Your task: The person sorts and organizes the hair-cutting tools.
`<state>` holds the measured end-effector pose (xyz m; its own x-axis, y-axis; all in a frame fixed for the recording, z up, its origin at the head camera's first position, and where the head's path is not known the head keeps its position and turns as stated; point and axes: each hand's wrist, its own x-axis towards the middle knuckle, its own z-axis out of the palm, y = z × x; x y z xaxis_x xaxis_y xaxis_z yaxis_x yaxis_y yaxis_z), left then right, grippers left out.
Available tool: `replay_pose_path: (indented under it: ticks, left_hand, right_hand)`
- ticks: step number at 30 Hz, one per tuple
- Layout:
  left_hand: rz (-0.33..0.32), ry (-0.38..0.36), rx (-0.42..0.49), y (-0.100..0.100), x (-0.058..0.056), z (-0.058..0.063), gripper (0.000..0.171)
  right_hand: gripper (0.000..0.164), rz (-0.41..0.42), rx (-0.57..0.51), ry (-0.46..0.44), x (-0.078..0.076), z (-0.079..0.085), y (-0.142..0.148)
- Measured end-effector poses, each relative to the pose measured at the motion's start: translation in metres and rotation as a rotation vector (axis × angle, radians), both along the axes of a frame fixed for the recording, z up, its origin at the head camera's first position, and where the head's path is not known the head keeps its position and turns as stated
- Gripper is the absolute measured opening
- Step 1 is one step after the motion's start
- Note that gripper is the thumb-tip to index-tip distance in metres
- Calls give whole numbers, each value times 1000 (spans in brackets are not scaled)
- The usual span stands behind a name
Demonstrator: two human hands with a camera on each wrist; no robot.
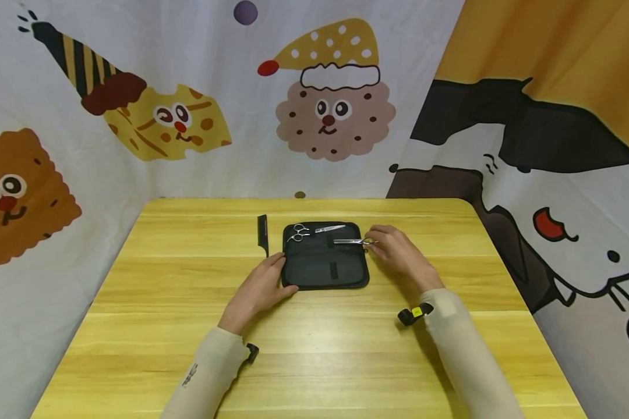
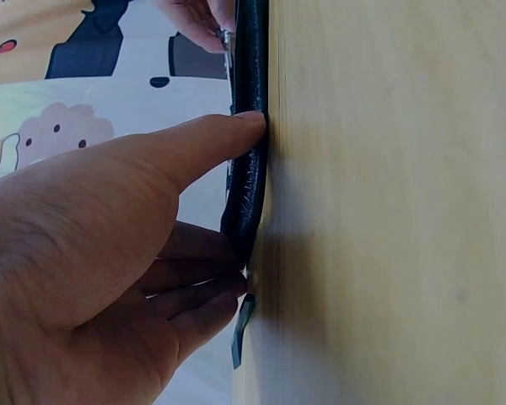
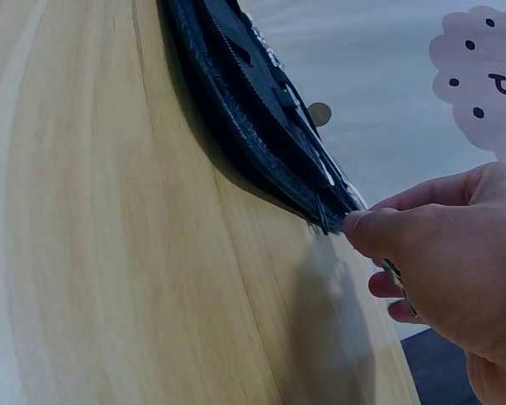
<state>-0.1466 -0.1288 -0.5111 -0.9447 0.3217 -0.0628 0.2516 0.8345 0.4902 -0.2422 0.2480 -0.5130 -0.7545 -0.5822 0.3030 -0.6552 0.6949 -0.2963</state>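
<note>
A black zip case [image 1: 309,269] lies opened flat on the table, its inside facing up. My left hand [image 1: 261,284] rests at its front left corner, with the thumb [image 2: 223,139] along the front edge and the other fingers by the left side. At the case's right edge, my right hand [image 1: 400,253] pinches the handle end of a pair of silver scissors [image 1: 347,241]. Their blades point left over the case, near a dark strap. Behind them, another pair of silver scissors [image 1: 299,233] lies in the case, handles to the left and partly under a strap.
A black comb [image 1: 262,233] lies on the wooden table [image 1: 314,355], left of the case. Another strap [image 1: 334,270] is in the case's front half. A printed curtain [image 1: 199,174] hangs behind the table's far edge.
</note>
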Motion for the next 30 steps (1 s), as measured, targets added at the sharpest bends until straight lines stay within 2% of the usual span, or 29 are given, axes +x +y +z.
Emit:
replay_pose_path:
  ticks: [1, 4, 7, 8, 12, 30]
  left_hand:
    - [-7, 18, 3, -1, -1, -4, 90]
    - [-7, 28, 5, -1, -1, -4, 91]
    - [-1, 19, -4, -1, -1, -4, 92]
    - [6, 1, -7, 1, 0, 0, 91]
    - [11, -9, -30, 2, -1, -1, 91]
    - [8, -9, -52, 3, -2, 0, 90]
  right_hand:
    - [22, -3, 9, 1, 0, 0, -1]
    - [24, -6, 32, 1, -2, 0, -4]
    - [24, -5, 49, -7, -4, 1, -7]
    - [24, -5, 53, -10, -5, 1, -8]
    - [24, 4, 75, -17, -7, 1, -13]
    - [27, -7, 175, -93, -14, 8, -30]
